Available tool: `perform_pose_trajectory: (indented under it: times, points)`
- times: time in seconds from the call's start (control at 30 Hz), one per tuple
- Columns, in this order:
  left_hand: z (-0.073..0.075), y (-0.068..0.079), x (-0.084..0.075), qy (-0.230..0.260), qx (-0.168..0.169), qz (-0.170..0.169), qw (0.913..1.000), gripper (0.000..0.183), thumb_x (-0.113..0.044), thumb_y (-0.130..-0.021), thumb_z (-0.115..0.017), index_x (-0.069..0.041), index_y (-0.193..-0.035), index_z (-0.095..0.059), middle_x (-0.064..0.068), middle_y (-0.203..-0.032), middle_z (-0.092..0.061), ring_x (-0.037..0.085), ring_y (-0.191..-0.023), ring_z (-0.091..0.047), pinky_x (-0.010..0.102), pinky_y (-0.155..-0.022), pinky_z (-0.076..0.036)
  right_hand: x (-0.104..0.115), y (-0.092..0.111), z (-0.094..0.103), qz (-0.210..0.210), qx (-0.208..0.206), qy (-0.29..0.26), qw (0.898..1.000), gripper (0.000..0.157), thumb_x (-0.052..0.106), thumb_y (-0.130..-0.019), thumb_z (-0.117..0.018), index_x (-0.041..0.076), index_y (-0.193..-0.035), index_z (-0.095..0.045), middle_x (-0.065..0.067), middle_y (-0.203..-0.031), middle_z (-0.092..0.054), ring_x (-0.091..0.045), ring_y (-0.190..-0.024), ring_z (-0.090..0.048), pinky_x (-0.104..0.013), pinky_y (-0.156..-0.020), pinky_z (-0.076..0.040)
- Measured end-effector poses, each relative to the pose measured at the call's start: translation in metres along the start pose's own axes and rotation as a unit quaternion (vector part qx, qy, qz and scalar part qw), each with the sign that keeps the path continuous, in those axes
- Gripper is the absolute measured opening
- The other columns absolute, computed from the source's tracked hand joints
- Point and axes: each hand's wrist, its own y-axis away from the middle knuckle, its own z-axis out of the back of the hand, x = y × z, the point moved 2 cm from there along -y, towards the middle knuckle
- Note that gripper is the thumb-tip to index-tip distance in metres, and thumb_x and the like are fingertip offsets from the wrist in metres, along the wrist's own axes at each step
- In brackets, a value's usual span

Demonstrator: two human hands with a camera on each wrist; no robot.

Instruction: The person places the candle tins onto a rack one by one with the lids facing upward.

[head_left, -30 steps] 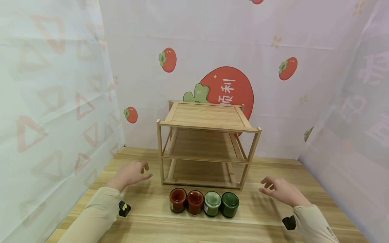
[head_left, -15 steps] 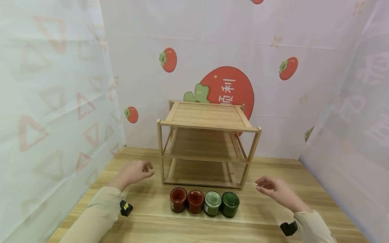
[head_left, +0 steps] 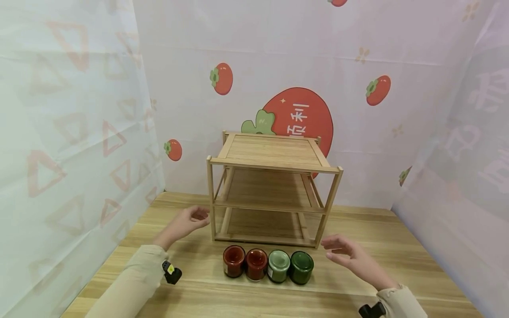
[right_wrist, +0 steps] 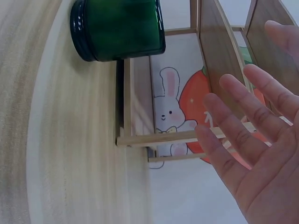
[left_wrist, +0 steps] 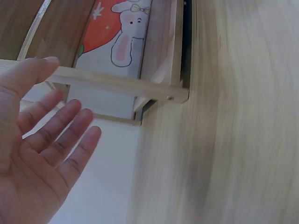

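Note:
A light wooden rack (head_left: 274,206) with stacked shelves stands on the table. In front of it, side by side, are two red glass jars (head_left: 233,261), a pale green jar (head_left: 278,266) and a dark green jar (head_left: 301,267). My left hand (head_left: 187,225) is beside the rack's left front post, fingers extended and holding nothing; the left wrist view shows its palm near the post (left_wrist: 117,84). On the other side, my right hand (head_left: 350,256) is near the right front post, with spread fingers and nothing in it. The dark green jar (right_wrist: 119,30) appears close by in the right wrist view.
The wooden table (head_left: 238,304) extends around the rack and jars. Printed cloth walls (head_left: 187,106) rise behind and at both sides, with the back cloth close behind the rack.
Both hands have moved inward, the left one rightward and the right one leftward, each closer to the rack's front posts. The rack and jars have stayed in place.

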Motion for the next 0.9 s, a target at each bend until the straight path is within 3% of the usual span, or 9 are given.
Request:
perform_pose_trajectory:
  times: [0.13,0.3,0.4,0.57,0.63,0.9]
  points:
    - [-0.005,-0.003,0.005,0.073,-0.007,0.007,0.9973,0.04,-0.025,-0.09,-0.07,-0.005,-0.123,-0.058,0.014,-0.119,-0.063,0.028,-0.109,-0.06,0.039,-0.09,-0.055,-0.002,0.001,-0.003,0.015,-0.005,0.001,1.0,0.03,0.019,-0.096,-0.061,0.006,-0.123,-0.058,-0.01,-0.12,-0.064,-0.003,-0.104,-0.06,-0.029,-0.086,-0.056]
    - [-0.009,-0.005,0.009,0.134,-0.013,0.01,0.9908,0.043,-0.023,-0.089,-0.072,-0.001,-0.122,-0.056,0.016,-0.118,-0.061,0.024,-0.106,-0.06,0.03,-0.087,-0.054,-0.008,0.001,-0.004,0.037,-0.009,0.013,0.999,0.029,0.015,-0.096,-0.061,0.005,-0.122,-0.059,-0.005,-0.121,-0.064,-0.005,-0.106,-0.061,-0.036,-0.089,-0.056]
    - [-0.012,-0.006,0.011,0.167,-0.006,0.014,0.9858,0.045,-0.019,-0.089,-0.071,0.002,-0.124,-0.053,0.018,-0.119,-0.059,0.02,-0.102,-0.059,0.026,-0.086,-0.053,-0.008,0.001,-0.003,0.037,-0.007,0.016,0.999,0.028,0.015,-0.096,-0.061,0.006,-0.123,-0.059,-0.006,-0.121,-0.064,-0.003,-0.106,-0.06,-0.033,-0.089,-0.056]
    - [-0.019,-0.007,0.011,0.244,0.006,0.036,0.9692,0.048,-0.01,-0.09,-0.068,0.008,-0.128,-0.046,0.02,-0.119,-0.055,0.018,-0.1,-0.061,0.026,-0.09,-0.056,-0.006,0.002,-0.002,0.029,-0.002,0.007,1.0,0.028,0.015,-0.096,-0.06,0.007,-0.123,-0.058,-0.01,-0.121,-0.063,0.0,-0.105,-0.059,-0.026,-0.087,-0.055]
    - [-0.021,-0.007,0.01,0.26,0.008,0.04,0.9648,0.047,-0.007,-0.09,-0.067,0.009,-0.129,-0.045,0.021,-0.119,-0.054,0.019,-0.1,-0.061,0.027,-0.091,-0.056,-0.006,0.002,-0.002,0.027,-0.001,0.004,1.0,0.029,0.015,-0.096,-0.06,0.006,-0.123,-0.058,-0.01,-0.121,-0.063,0.0,-0.105,-0.059,-0.026,-0.087,-0.055]
    - [-0.025,-0.009,0.013,0.271,0.0,0.055,0.9611,0.041,-0.001,-0.09,-0.064,0.011,-0.125,-0.046,0.017,-0.115,-0.057,0.018,-0.098,-0.062,0.031,-0.091,-0.056,-0.009,0.001,-0.003,0.032,0.001,0.002,0.999,0.029,0.015,-0.096,-0.06,0.005,-0.123,-0.058,-0.008,-0.12,-0.064,0.0,-0.105,-0.059,-0.031,-0.088,-0.056]
